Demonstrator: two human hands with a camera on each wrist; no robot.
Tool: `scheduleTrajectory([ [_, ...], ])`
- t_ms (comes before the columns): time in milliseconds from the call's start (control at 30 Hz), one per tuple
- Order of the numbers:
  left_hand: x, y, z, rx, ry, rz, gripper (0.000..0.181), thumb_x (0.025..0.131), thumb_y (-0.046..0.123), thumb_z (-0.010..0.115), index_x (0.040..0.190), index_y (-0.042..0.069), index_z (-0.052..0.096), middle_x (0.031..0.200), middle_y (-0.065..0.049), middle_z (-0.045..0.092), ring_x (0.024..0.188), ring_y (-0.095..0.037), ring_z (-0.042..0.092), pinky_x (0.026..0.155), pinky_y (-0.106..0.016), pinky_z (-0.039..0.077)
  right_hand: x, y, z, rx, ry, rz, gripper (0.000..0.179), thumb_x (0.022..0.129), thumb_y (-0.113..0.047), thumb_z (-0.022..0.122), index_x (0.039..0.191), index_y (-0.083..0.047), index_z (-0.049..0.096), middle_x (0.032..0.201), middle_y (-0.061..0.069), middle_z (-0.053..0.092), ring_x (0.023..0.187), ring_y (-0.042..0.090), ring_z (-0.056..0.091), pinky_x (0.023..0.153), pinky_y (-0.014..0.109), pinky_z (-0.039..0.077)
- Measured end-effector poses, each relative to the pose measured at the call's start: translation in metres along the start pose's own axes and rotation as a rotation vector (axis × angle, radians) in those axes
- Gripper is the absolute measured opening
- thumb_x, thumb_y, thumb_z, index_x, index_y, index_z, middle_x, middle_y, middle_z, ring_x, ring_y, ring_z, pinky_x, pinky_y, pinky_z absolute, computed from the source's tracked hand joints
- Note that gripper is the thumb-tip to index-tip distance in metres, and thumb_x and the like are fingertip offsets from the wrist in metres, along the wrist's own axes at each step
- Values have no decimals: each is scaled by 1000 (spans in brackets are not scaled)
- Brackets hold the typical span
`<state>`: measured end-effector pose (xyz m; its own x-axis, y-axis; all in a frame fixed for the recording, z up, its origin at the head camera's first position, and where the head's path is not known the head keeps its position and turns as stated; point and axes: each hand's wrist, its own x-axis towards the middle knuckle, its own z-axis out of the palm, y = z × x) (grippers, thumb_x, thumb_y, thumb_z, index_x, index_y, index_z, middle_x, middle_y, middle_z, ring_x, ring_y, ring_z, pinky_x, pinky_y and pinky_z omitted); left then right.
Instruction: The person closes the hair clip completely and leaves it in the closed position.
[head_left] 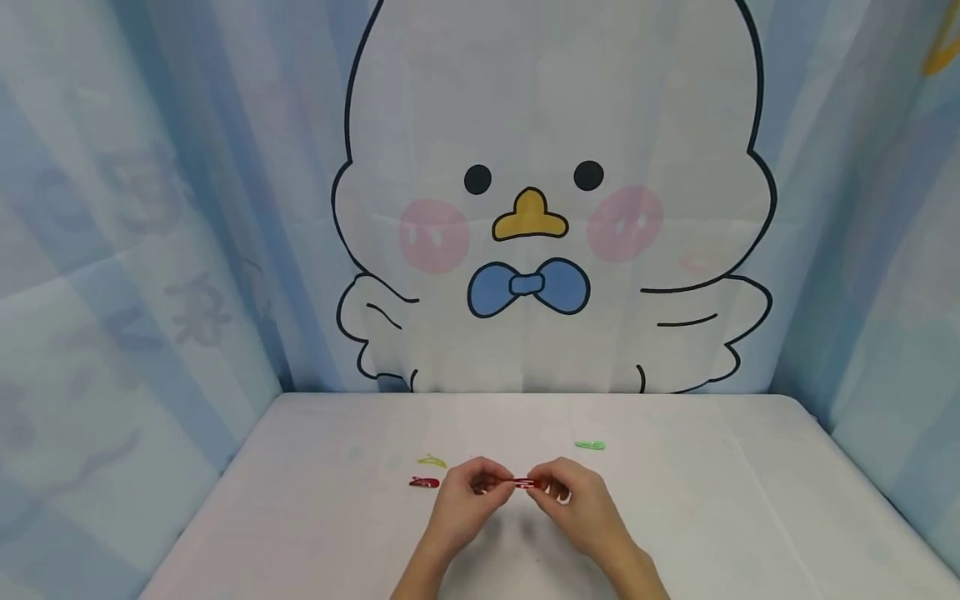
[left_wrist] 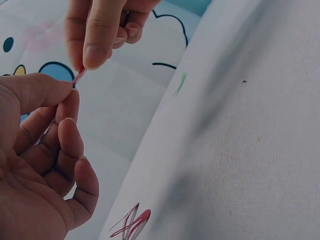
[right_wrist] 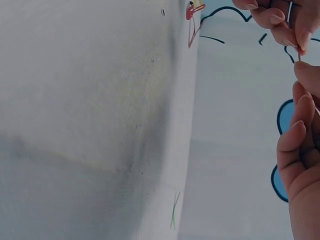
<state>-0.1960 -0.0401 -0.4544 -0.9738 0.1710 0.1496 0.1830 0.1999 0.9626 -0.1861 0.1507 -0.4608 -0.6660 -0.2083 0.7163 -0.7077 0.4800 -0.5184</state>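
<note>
Head: red clip partly hidden

Held red hair clip: one
Red hair clips on table: at least one
Yellow hair clip: one
Green hair clip: one
Left hand: one
Right hand: one
Table: one

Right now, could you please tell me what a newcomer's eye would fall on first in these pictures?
Probably the big cartoon bird with its blue bow tie, on the backdrop behind the table. Next, front and centre, the left hand and right hand pinch a red clip between them. A bright green clip lies beyond the hands, toward the right.
</note>
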Motion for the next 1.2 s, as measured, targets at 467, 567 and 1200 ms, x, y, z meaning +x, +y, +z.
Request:
scheduleTrajectory([
  [467,3,-1,0,34,-5,43,9,87,7,78,94,7,73,83,2,66,77,-14,59,68,-25,48,2,3,-1,11,-14,44,29,72,9,84,88,-12,71,77,-14,60,65,3,53,54,25,48],
  [567,3,0,-1,45,3,44,9,87,7,77,95,7,73,84,3,66,78,-14,59,69,-25,48,3,4,1,14,-17,51,28,73,8,84,88,-12,71,77,-15,59,65,3,53,55,24,48],
  [1200,3,-17,-19,125,70,-55,9,89,4,73,97,5,71,87,0,66,78,-18,59,66,-27,49,3,20,-15,-41,-74,125,23,77,3,83,89,-13,72,78,-15,61,67,3,53,58,24,47],
])
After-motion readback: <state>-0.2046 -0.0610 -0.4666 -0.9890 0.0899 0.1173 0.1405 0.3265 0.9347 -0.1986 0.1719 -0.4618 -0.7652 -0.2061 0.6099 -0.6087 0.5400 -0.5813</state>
